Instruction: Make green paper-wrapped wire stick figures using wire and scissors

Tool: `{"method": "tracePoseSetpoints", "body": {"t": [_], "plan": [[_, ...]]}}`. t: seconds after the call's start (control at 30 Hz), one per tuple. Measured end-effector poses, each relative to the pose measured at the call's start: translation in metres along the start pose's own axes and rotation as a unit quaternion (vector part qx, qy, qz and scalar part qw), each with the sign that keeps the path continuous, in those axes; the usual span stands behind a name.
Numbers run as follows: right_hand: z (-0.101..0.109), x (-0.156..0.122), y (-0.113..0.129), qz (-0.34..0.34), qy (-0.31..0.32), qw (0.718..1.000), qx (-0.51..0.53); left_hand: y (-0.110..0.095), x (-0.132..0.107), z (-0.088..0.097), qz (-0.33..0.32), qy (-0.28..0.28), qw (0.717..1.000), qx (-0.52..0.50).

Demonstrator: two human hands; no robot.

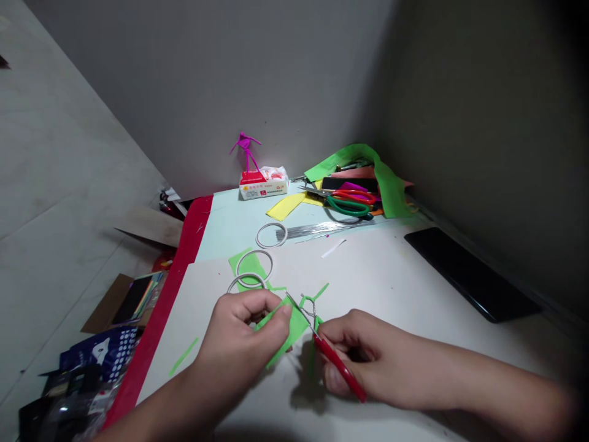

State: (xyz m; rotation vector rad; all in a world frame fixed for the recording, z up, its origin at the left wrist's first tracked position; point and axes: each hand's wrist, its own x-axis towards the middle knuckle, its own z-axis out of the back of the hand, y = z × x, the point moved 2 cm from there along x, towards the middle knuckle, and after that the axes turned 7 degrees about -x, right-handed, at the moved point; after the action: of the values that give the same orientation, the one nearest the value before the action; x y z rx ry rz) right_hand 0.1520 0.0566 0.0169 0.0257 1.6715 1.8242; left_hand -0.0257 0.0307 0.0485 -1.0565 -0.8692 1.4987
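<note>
My left hand [243, 325] pinches a piece of bright green paper [288, 328] between thumb and fingers. My right hand [354, 356] grips a slim red-handled pair of scissors [340, 368], and its metal blades [299, 311] reach up and left to the paper's edge. A small green wire-and-paper figure [309, 304] stands just behind the blades, partly hidden by them and by my right hand. Two silver wire rings [254, 264] lie on a green paper scrap beyond my left hand.
A white board with a red edge [159, 313] lies under my hands. At the back are a magenta wire figure [245, 150], a white packet [264, 184], green-handled scissors [347, 207], a wire bundle [322, 228] and a wire coil [271, 234]. A black tablet [472, 273] lies right.
</note>
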Motion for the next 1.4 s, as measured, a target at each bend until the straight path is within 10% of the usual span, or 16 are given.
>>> {"method": "tracePoseSetpoints", "body": {"t": [0.9,1.1,1.27,1.4], "plan": [[-0.002,0.001,-0.005,0.014,-0.019,0.999,0.025,0.000,0.001,0.002,-0.022,-0.010,1.000,-0.001],[0.017,0.006,-0.012,0.033,-0.140,0.990,0.011,0.004,0.002,0.002,-0.003,-0.002,1.000,-0.019],[0.061,0.004,-0.022,0.010,-0.327,0.889,-0.320,0.008,0.001,0.001,0.017,0.008,0.998,-0.052],[0.079,0.001,-0.030,-0.060,-0.342,0.825,-0.446,0.010,-0.001,0.000,0.037,0.021,0.996,-0.083]]}}
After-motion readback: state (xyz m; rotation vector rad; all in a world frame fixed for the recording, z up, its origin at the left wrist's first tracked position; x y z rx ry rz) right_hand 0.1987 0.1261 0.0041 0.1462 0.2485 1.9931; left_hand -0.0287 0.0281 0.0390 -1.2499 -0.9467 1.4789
